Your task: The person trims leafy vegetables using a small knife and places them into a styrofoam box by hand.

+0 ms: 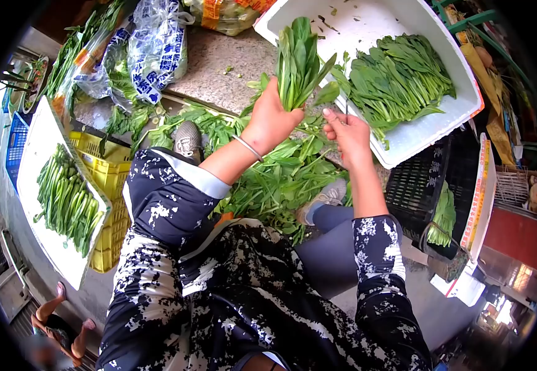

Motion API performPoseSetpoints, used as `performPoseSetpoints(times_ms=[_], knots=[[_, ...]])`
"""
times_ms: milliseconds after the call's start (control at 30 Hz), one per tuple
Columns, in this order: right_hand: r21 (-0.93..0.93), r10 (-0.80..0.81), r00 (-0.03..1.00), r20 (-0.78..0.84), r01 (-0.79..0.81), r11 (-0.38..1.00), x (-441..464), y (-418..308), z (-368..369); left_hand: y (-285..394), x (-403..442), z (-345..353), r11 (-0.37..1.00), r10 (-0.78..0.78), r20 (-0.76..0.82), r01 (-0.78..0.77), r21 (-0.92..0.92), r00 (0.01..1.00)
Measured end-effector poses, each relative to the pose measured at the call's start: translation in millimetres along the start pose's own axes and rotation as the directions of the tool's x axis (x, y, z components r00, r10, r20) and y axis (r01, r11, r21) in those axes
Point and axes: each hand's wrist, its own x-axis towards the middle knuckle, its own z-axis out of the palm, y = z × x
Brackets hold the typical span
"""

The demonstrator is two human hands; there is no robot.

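Observation:
My left hand [270, 120] is wrapped round the stems of a bunch of leafy greens [297, 59], leaves pointing up and away from me. Just to its right, my right hand [350, 137] is closed in a pinch, thumb towards the bunch. A thin dark strip shows above its fingers; I cannot make out what it is. Beyond that hand, a white foam box [376, 15] holds a neat pile of greens [398, 80]. Loose leaves and stems [274, 179] cover the ground beneath my hands, between my shoes.
On my left, a white foam lid [40, 130] bearing green stalks [67, 198] rests against yellow crates [111, 170]. Plastic bags of vegetables [157, 49] lie at the back left. A black crate [426, 191] stands right. Another person's legs [64, 309] show lower left.

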Motion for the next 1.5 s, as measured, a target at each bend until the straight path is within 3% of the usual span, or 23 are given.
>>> performPoseSetpoints(times_ms=[33,67,100,233,300,400,467,500,567,633,767,933,1000,1167,1233,1300,1367,1400,1433,1467,1500], knots=[[-0.001,0.004,1.000,-0.004,-0.004,1.000,0.1,1.3,1.5,-2.1,-1.7,0.0,1.000,-0.003,0.004,0.003,-0.003,1.000],[0.040,-0.271,0.960,-0.064,0.274,0.961,1.0,3.6,2.3,-4.8,-5.1,0.5,0.988,0.024,0.006,-0.025,0.151,1.000],[0.060,-0.521,0.843,-0.131,0.532,0.845,0.8,5.8,3.3,-3.1,-8.4,0.8,0.953,0.050,0.012,-0.052,0.299,0.999],[0.165,-0.624,0.767,-0.147,0.641,0.750,-26.5,-18.1,14.7,1.6,-16.3,7.2,0.917,0.015,0.115,-0.060,0.394,0.993],[0.036,-0.590,0.795,-0.141,0.600,0.799,-24.6,-18.8,15.5,9.1,-20.8,11.2,0.910,0.002,0.139,-0.059,0.410,0.990],[0.006,-0.545,0.819,-0.179,0.555,0.832,-17.2,-19.6,13.4,13.7,-22.9,13.8,0.913,-0.009,0.174,-0.063,0.402,0.985],[0.155,-0.553,0.815,-0.172,0.577,0.802,-8.4,-14.9,8.5,13.5,-20.9,14.4,0.981,-0.188,0.325,0.195,0.009,0.927],[0.155,-0.553,0.816,-0.169,0.576,0.802,-11.3,-17.9,6.8,13.8,-19.8,14.1,0.924,-0.241,0.420,0.339,-0.175,0.875],[0.415,-0.378,0.917,-0.126,0.395,0.820,-20.0,-25.4,2.3,14.4,-16.3,11.5,0.876,-0.257,0.497,0.417,-0.243,0.829],[0.452,-0.373,0.921,-0.113,0.382,0.806,-19.0,-23.7,-1.7,16.2,-14.3,9.5,0.747,-0.246,0.543,0.514,-0.421,0.803],[0.602,-0.357,0.929,-0.095,0.340,0.723,-19.7,-23.7,-4.6,15.3,-11.8,7.3,0.593,-0.343,0.514,0.605,-0.530,0.786],[0.660,-0.402,0.909,-0.110,0.369,0.654,-22.6,-27.0,-6.0,7.5,-7.1,4.6,0.593,-0.308,0.493,0.570,-0.569,0.813],[0.721,-0.438,0.899,-0.025,0.320,0.615,-32.8,-36.7,-6.7,2.3,-4.0,4.4,0.483,-0.375,0.439,0.576,-0.659,0.817],[0.763,-0.476,0.879,-0.021,0.322,0.560,-36.0,-29.3,-12.6,-1.1,8.6,-0.7,0.351,-0.497,0.332,0.536,-0.768,0.802],[0.718,-0.445,0.888,-0.115,0.384,0.580,-37.5,-29.5,-14.8,0.0,13.8,-3.9,0.241,-0.509,0.326,0.496,-0.834,0.797],[0.661,-0.445,0.859,-0.254,0.490,0.568,-39.9,-31.7,-20.2,-0.2,19.5,-8.1,0.257,-0.554,0.251,0.449,-0.856,0.794],[0.505,-0.519,0.798,-0.307,0.599,0.622,-34.5,-30.1,-30.0,-1.1,24.0,-13.2,0.193,-0.559,0.205,0.367,-0.910,0.803],[0.321,-0.478,0.813,-0.333,0.574,0.753,-32.5,-28.8,-28.8,-1.7,24.9,-14.4,0.135,-0.521,0.275,0.397,-0.908,0.808],[0.322,-0.476,0.813,-0.336,0.574,0.752,-25.4,-20.4,-25.8,-0.8,24.7,-14.6,0.137,-0.521,0.277,0.400,-0.906,0.807],[-0.042,-0.545,0.815,-0.198,0.549,0.835,-15.1,-7.0,-21.7,-0.3,23.7,-13.7,0.139,-0.499,0.293,0.409,-0.902,0.815],[-0.408,-0.551,0.833,-0.045,0.488,0.772,-11.2,1.0,-19.2,-0.2,22.8,-11.8,0.139,-0.478,0.311,0.421,-0.896,0.821]])
